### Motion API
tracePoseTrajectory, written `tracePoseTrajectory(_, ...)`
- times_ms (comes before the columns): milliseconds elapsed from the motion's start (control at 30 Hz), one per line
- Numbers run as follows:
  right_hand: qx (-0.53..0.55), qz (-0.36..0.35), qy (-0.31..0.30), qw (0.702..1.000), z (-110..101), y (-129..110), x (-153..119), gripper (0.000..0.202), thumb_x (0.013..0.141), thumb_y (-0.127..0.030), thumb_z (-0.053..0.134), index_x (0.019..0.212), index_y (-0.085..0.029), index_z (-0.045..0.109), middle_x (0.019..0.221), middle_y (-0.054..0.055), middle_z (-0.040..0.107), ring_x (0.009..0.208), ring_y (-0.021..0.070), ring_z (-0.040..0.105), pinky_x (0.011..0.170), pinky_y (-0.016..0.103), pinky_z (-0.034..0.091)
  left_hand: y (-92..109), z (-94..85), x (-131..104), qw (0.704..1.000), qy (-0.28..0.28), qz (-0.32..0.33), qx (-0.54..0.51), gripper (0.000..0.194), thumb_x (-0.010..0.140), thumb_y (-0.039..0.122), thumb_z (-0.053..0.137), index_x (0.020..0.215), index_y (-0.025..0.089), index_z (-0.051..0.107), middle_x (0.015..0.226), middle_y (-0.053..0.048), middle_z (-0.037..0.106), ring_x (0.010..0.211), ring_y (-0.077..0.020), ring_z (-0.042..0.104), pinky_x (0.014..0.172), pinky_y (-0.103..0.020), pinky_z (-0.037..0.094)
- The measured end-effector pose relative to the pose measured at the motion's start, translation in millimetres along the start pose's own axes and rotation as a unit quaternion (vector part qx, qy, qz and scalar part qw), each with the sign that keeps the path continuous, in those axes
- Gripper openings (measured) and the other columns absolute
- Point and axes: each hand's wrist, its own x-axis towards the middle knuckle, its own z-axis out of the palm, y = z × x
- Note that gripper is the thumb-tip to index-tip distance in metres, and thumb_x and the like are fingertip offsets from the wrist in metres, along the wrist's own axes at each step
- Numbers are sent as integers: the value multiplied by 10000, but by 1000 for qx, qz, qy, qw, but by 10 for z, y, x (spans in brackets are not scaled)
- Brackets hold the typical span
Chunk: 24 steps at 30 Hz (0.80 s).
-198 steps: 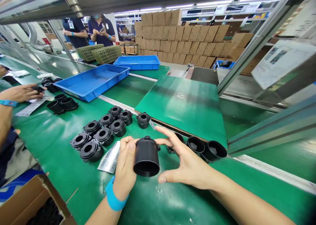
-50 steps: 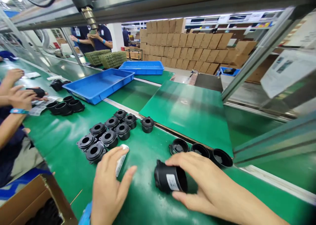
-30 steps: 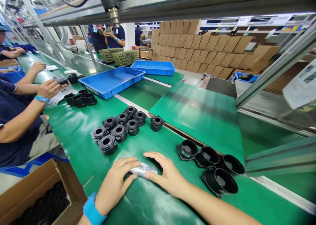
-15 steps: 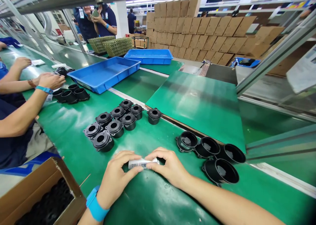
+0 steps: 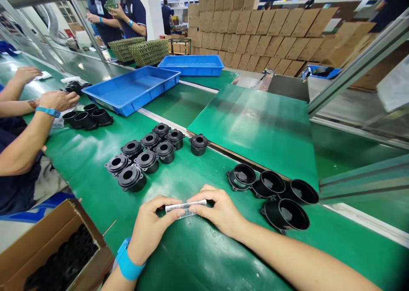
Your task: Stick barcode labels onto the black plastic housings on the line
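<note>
A rolled label sheet [image 5: 183, 206], whitish and partly see-through with dark print, is stretched between my two hands over the green mat. My left hand [image 5: 150, 223], with a blue band at its wrist, pinches the left end between thumb and fingers. At the other end, my right hand [image 5: 220, 210] grips the roll the same way. Beyond my hands stand several black round housings [image 5: 147, 159] with their holed ends up, plus a lone housing [image 5: 199, 144] to their right. On the right, several black housings [image 5: 268, 183] have their wide mouths showing.
A cardboard box [image 5: 41, 248] of black parts is at lower left. Blue trays [image 5: 128, 90] lie at the back. At the left a co-worker's hands [image 5: 57, 101] are near more black cups [image 5: 85, 119]. A raised green board [image 5: 255, 125] lies beyond the rail.
The rolled sheet has turned in my fingers and now looks flatter and more see-through. Both hands keep their hold. The view has shifted slightly.
</note>
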Motion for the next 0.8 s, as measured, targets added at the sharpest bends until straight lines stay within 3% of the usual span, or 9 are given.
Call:
tracePoseTrajectory(100,11,3,3,1000,17,4,-1,470,856,-727,830,954,-275,912,779,52,696,769,238,654,740,363,510,-7,-13,10,1000,5,-1,-11,158,731,409,881,745,251,876,723,-31,760,711,-195,669,696,-288,513)
tracePoseTrajectory(400,32,7,14,999,29,18,13,513,806,-780,837,875,-278,914,702,25,639,693,203,590,690,334,474,9,5,25,999,8,-1,-36,137,712,382,882,693,246,876,641,-24,677,637,-158,585,623,-262,449)
tracePoseTrajectory(667,30,-3,25,999,39,18,6,533,909,-678,790,633,-223,819,616,-2,545,638,185,538,637,316,422,9,28,4,999,25,8,-39,254,723,397,848,563,207,799,608,-27,643,582,-150,547,563,-263,424)
tracePoseTrajectory(733,31,-9,36,999,22,20,6,433,918,-600,805,712,-220,830,675,8,603,685,198,584,677,323,452,-1,17,1,999,36,13,-37,247,727,397,844,575,208,802,620,-28,652,595,-154,556,571,-263,430)
tracePoseTrajectory(800,31,-17,53,998,-5,23,14,287,905,-508,828,931,-223,852,825,34,707,797,226,647,754,342,491,-14,1,-1,998,49,15,-35,245,738,406,839,595,209,807,648,-34,679,623,-164,583,591,-263,445)
